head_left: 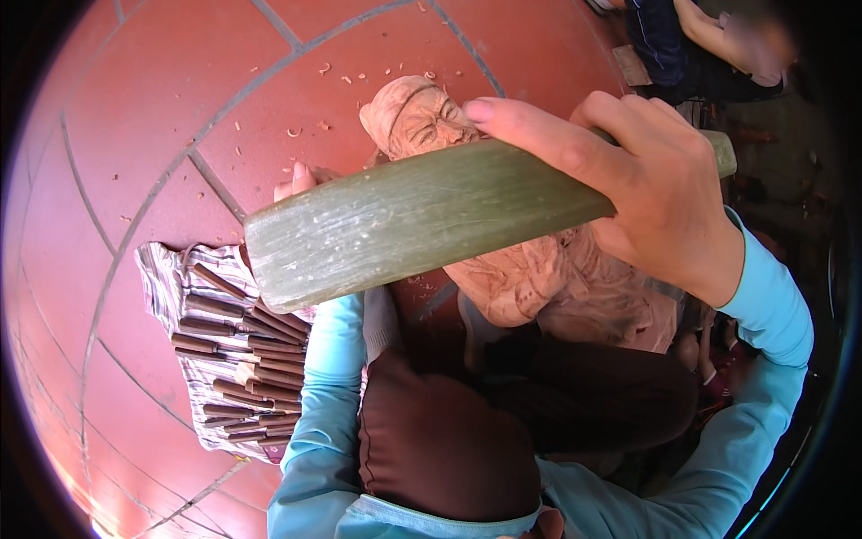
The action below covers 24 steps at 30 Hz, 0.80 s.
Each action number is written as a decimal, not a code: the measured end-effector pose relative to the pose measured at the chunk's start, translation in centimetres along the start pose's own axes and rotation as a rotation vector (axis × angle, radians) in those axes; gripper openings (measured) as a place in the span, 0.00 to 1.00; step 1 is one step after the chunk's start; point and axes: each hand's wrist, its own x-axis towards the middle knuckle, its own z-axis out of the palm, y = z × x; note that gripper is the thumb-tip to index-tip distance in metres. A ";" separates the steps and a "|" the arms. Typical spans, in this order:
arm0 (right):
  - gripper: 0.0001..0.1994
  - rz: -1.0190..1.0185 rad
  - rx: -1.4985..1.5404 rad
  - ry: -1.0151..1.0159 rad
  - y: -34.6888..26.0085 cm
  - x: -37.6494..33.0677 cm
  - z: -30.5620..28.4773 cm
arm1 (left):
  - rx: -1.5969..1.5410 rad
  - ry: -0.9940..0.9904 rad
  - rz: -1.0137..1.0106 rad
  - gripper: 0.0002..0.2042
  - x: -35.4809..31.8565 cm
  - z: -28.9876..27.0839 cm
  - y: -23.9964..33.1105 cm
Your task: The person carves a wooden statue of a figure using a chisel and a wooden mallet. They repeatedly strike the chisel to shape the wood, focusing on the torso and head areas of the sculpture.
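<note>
In my right hand [655, 171] is a long green carving mallet [422, 216], its scuffed, squared head slanting across the middle of the view. The thumb lies along its upper edge and the rounded butt pokes out past the hand. Behind the mallet head, my left hand [301, 182] shows only a few curled fingertips; whatever it holds is hidden. Beneath the mallet lies a carved reddish wooden figure [566, 287] of a bearded man in a cap. Its head [417, 117] shows above the mallet, close to my left hand, and its robe spreads toward my legs.
Several wood-handled carving chisels [260, 386] lie in rows on a striped cloth [166, 278] to the left. Wood shavings [294, 133] dot the red tile floor [180, 81]. My bent legs [440, 440] are below the figure. Another person [669, 45] sits at the upper right.
</note>
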 end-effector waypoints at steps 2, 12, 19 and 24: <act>0.33 0.088 0.138 -0.048 -0.3 0.5 -1.6 | 0.506 0.139 0.370 0.11 -0.4 -4.3 -4.8; 0.30 0.523 0.343 0.195 -0.8 -10.3 0.1 | 0.091 -0.549 1.137 0.17 -4.3 12.8 -0.3; 0.11 0.933 0.281 0.008 -2.4 -17.2 0.3 | 0.135 -0.618 1.010 0.14 -3.4 12.8 0.6; 0.25 0.442 0.264 0.313 -1.2 -13.9 1.1 | 0.134 -0.524 0.932 0.12 -2.5 13.6 1.1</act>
